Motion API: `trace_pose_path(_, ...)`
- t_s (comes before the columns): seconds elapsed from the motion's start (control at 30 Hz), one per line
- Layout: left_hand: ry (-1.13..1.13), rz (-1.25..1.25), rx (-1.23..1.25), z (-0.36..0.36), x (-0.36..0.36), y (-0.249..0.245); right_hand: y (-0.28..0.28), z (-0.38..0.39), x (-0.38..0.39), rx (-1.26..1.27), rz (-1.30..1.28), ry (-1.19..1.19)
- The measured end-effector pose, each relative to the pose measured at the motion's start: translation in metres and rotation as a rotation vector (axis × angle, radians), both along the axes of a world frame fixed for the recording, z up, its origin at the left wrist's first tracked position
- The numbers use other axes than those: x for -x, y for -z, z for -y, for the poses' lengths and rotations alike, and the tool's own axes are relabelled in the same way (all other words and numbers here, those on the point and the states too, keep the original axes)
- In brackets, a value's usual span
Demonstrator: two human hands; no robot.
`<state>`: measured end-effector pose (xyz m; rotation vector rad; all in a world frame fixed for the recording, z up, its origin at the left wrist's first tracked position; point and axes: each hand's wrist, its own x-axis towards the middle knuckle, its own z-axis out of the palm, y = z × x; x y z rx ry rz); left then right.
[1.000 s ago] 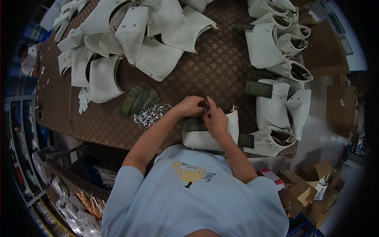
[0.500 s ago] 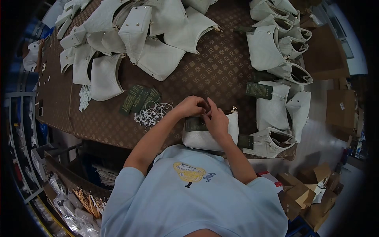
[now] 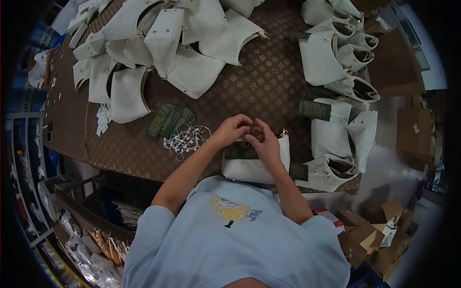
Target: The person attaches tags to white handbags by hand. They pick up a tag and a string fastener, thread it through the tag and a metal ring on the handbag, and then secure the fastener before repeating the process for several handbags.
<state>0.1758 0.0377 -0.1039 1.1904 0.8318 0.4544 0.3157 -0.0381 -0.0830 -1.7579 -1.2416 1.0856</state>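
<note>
Near edge of table (image 3: 261,91), right of centre: one white bag (image 3: 249,169) lies flat, directly in front of the person. Dark green tag (image 3: 239,150) rests on the bag's upper face, touching it.
Both hands over the bag's far rim, fingertips meeting above the tag. Left hand (image 3: 234,128): fingers curled in, tips pinched together. Right hand (image 3: 265,142): fingers bent, thumb and forefinger pressed toward the left hand's tips. What is pinched between them is too small to tell.
Just left of the left hand: tangle of white strings (image 3: 185,137); beside it, farther in, a fan of loose green tags (image 3: 169,120).
Right edge: row of tagged bags (image 3: 331,132), several upright.
Far left corner: heap of untagged white bags (image 3: 158,48), overlapping
</note>
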Motion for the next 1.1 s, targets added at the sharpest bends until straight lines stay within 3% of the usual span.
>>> trace_pose_path(0.03, 0.004, 0.000, 0.003, 0.005, -0.001, -0.002, 0.005, 0.000, -0.001, -0.006, -0.366, 0.129)
trace_pose_path(0.07, -0.078, 0.019, -0.035, 0.010, -0.002, -0.004, 0.007, 0.002, -0.004, -0.006, -0.365, 0.134)
trace_pose_path(0.13, -0.199, 0.023, -0.129, 0.020, -0.002, -0.008, -0.016, -0.005, -0.006, 0.251, -0.624, 0.125)
trace_pose_path(0.23, -0.311, 0.042, -0.225, 0.032, -0.003, 0.003, -0.011, -0.004, -0.010, 0.291, -0.532, 0.107)
trace_pose_path(0.3, -0.380, 0.125, -0.051, 0.039, -0.003, 0.004, -0.012, -0.002, -0.008, 0.304, -0.508, 0.132)
trace_pose_path(0.37, -0.331, -0.105, -0.190, 0.039, 0.000, -0.011, -0.008, 0.000, -0.011, 0.276, -0.505, 0.144)
trace_pose_path(0.4, -0.332, -0.093, -0.214, 0.041, 0.002, -0.020, -0.004, 0.001, -0.013, 0.278, -0.548, 0.159)
trace_pose_path(0.47, -0.039, -0.446, -0.894, 0.047, 0.009, -0.036, 0.000, 0.001, -0.014, 0.268, -0.595, 0.169)
trace_pose_path(0.5, -0.040, -0.448, -0.909, 0.054, 0.011, -0.038, 0.000, 0.001, -0.013, 0.236, -0.572, 0.149)
trace_pose_path(0.57, 0.165, -0.573, -1.017, 0.066, 0.015, -0.039, 0.004, 0.003, -0.012, 0.170, -0.492, 0.096)
trace_pose_path(0.87, 0.659, -0.874, -0.829, 0.055, 0.010, -0.073, 0.004, 0.001, -0.013, 0.224, -0.474, 0.054)
trace_pose_path(0.9, 0.658, -0.871, -0.835, 0.053, 0.010, -0.080, 0.005, 0.001, -0.014, 0.219, -0.471, 0.056)
trace_pose_path(0.97, 0.574, -0.748, -0.616, 0.051, 0.016, -0.096, 0.007, 0.002, -0.017, 0.144, -0.526, 0.075)
trace_pose_path(1.1, 0.608, -0.725, -0.902, 0.051, 0.037, -0.074, -0.004, 0.002, -0.017, 0.290, -0.367, 0.011)
